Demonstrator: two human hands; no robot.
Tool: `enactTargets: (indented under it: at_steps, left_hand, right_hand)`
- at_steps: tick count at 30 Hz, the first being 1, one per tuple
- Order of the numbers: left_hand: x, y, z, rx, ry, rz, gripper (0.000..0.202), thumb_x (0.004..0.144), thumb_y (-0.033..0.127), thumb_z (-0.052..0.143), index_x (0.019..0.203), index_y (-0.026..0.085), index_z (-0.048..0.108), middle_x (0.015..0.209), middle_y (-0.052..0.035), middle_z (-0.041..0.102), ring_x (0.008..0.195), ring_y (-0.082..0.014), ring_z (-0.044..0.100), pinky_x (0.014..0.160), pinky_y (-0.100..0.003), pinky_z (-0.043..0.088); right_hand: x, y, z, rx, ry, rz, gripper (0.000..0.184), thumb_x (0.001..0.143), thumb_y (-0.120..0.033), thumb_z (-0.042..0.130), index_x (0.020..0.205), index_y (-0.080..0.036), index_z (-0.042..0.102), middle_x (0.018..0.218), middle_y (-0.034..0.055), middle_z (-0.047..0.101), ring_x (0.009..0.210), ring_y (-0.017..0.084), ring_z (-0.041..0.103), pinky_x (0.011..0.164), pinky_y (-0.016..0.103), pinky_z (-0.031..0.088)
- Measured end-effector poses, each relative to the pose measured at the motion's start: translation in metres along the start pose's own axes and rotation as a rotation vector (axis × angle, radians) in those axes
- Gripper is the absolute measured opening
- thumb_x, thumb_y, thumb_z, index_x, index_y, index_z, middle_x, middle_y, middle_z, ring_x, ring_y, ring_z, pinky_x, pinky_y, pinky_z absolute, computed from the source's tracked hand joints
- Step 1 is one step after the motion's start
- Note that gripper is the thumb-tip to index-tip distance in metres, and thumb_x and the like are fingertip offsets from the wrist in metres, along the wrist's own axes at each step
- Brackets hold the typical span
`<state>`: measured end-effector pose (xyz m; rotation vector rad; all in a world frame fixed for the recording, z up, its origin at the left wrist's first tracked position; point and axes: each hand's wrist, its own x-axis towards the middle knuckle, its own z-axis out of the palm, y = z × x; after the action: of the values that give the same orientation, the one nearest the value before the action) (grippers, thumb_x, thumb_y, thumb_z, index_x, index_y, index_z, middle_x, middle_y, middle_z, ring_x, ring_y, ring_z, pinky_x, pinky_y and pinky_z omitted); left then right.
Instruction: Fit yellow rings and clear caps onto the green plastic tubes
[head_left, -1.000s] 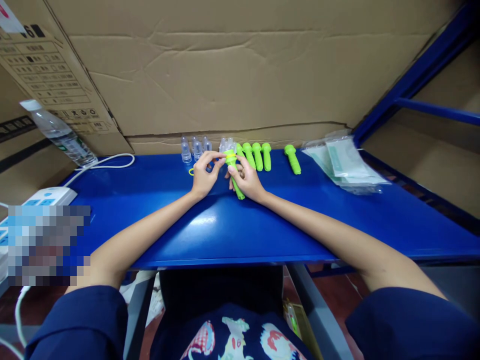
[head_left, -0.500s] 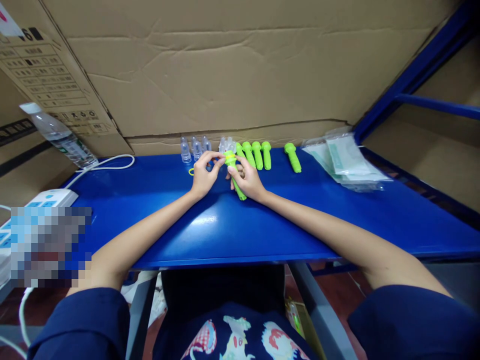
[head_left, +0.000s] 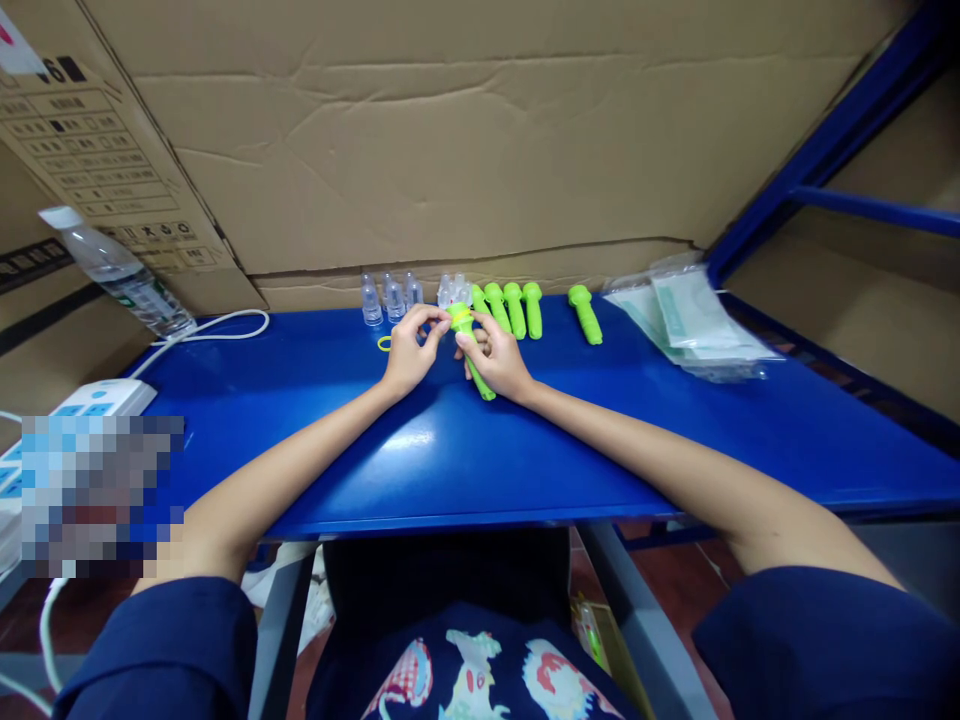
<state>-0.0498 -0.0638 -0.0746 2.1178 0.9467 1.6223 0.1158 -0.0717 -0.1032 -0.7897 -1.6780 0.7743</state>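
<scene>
My right hand (head_left: 496, 362) is wrapped round a bright green plastic stick (head_left: 478, 378) and holds it tilted over the blue table (head_left: 450, 450). My left hand (head_left: 407, 352) pinches a small yellow ring (head_left: 457, 313) at the stick's wide top end. A second yellow ring (head_left: 383, 343) lies on the table just left of my left hand. Behind my hands lie several more green sticks (head_left: 515, 308), and one green stick (head_left: 585, 314) lies apart to the right. Several small clear caps (head_left: 391, 294) stand at the back edge.
Flat clear bags (head_left: 690, 325) are stacked at the back right. A water bottle (head_left: 120, 272) leans at the left, beside a white cable (head_left: 214, 326) and a power strip (head_left: 90, 398). Cardboard (head_left: 480, 140) walls the back. A blue rack frame (head_left: 840, 150) rises at the right.
Almost nothing has moved. My left fingers have shifted slightly on the yellow ring at the stick's top, and the view has drifted a little.
</scene>
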Motion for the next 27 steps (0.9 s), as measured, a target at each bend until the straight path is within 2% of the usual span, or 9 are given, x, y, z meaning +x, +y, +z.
enactTargets:
  at_steps: [4, 9, 13, 16, 21, 24, 27]
  left_hand:
    - [0.0, -0.001, 0.002, -0.064, 0.044, -0.032, 0.01, 0.093, 0.028, 0.059, 0.092, 0.018, 0.062, 0.091, -0.0033, 0.067, 0.076, -0.0122, 0.06, 0.066, -0.024, 0.042]
    - [0.001, -0.006, 0.005, -0.154, 0.082, -0.07, 0.026, 0.092, 0.045, 0.062, 0.096, 0.02, 0.057, 0.093, -0.0026, 0.065, 0.073, -0.0102, 0.061, 0.063, -0.023, 0.043]
    - [-0.001, -0.008, 0.008, -0.162, 0.089, -0.065, 0.032, 0.092, 0.052, 0.059, 0.098, 0.02, 0.056, 0.096, -0.0032, 0.065, 0.075, -0.0105, 0.062, 0.063, -0.023, 0.045]
    - [-0.003, -0.008, 0.009, -0.136, 0.078, -0.028, 0.031, 0.094, 0.05, 0.058, 0.099, 0.02, 0.056, 0.098, -0.0043, 0.065, 0.08, -0.0115, 0.064, 0.062, -0.022, 0.045]
    - [-0.004, -0.005, 0.007, -0.02, 0.064, 0.133, 0.023, 0.093, 0.04, 0.062, 0.102, 0.019, 0.06, 0.097, -0.0041, 0.065, 0.082, -0.0123, 0.062, 0.066, -0.024, 0.045]
    - [-0.004, -0.002, 0.006, 0.021, 0.054, 0.213, 0.02, 0.092, 0.036, 0.064, 0.102, 0.019, 0.061, 0.096, -0.0036, 0.064, 0.082, -0.0125, 0.06, 0.066, -0.024, 0.045]
    - [-0.003, 0.001, 0.006, 0.048, 0.065, 0.231, 0.016, 0.092, 0.034, 0.064, 0.097, 0.019, 0.062, 0.095, -0.0034, 0.063, 0.082, -0.013, 0.059, 0.067, -0.025, 0.045]
  right_hand:
    - [0.0, -0.003, 0.001, -0.013, -0.012, 0.0, 0.061, 0.09, -0.061, 0.057, 0.131, -0.018, 0.043, 0.072, 0.0001, 0.064, 0.042, 0.011, 0.056, 0.038, 0.024, 0.047]
    - [0.0, -0.007, 0.002, -0.015, -0.013, -0.018, 0.064, 0.09, -0.063, 0.056, 0.134, -0.019, 0.04, 0.078, 0.0036, 0.066, 0.051, 0.014, 0.061, 0.041, 0.026, 0.05]
    - [0.0, -0.01, 0.002, 0.01, -0.021, -0.021, 0.069, 0.09, -0.062, 0.056, 0.141, -0.024, 0.029, 0.085, 0.0049, 0.069, 0.045, 0.013, 0.058, 0.042, 0.029, 0.051]
    - [-0.001, -0.012, 0.001, 0.028, -0.051, -0.009, 0.067, 0.094, -0.063, 0.049, 0.143, -0.027, 0.022, 0.092, 0.006, 0.07, 0.045, 0.013, 0.059, 0.041, 0.029, 0.051]
    - [0.002, -0.007, -0.002, 0.062, -0.087, 0.026, 0.058, 0.097, -0.064, 0.04, 0.137, -0.024, 0.027, 0.091, 0.0058, 0.07, 0.043, 0.012, 0.057, 0.038, 0.028, 0.048]
    - [0.002, -0.003, -0.003, 0.035, -0.079, 0.034, 0.063, 0.094, -0.064, 0.046, 0.137, -0.021, 0.03, 0.085, 0.0051, 0.069, 0.046, 0.013, 0.058, 0.042, 0.028, 0.051]
    - [0.002, -0.001, -0.002, -0.032, -0.054, -0.019, 0.066, 0.089, -0.061, 0.056, 0.135, -0.02, 0.033, 0.091, 0.0079, 0.069, 0.061, 0.017, 0.066, 0.058, 0.033, 0.058]
